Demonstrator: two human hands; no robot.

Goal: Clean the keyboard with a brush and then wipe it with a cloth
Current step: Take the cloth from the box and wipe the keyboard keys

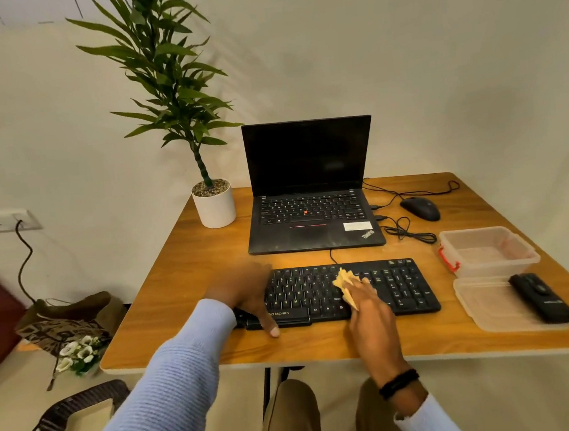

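Yellow and crumpled, the cloth (345,283) sits bunched on the keys near the middle of the black keyboard (403,287), which lies across the lower centre of the frame on a wooden table (185,279). The right hand (370,305) reaches in from below, its fingers closed around the cloth and pressing it onto the keys; a black band circles that wrist. The left hand (249,295), coming out of a pale blue sleeve (173,379), lies across the keyboard's left end with the thumb down at the near edge, touching the table. Its fingers are blurred, so I cannot tell whether they lie straight or curl over the far edge. Above the keyboard, at the centre of the frame, an open black laptop (311,185) stands with a dark screen. To its left is a white pot (214,207) holding a tall green plant; to its right, a black mouse (420,208) with its cable looped on the table. At the right of the frame stands a clear plastic container (485,251) with a red clasp, and just below it a clear lid (490,307) bearing a black oblong object (541,297) that I cannot identify with certainty.
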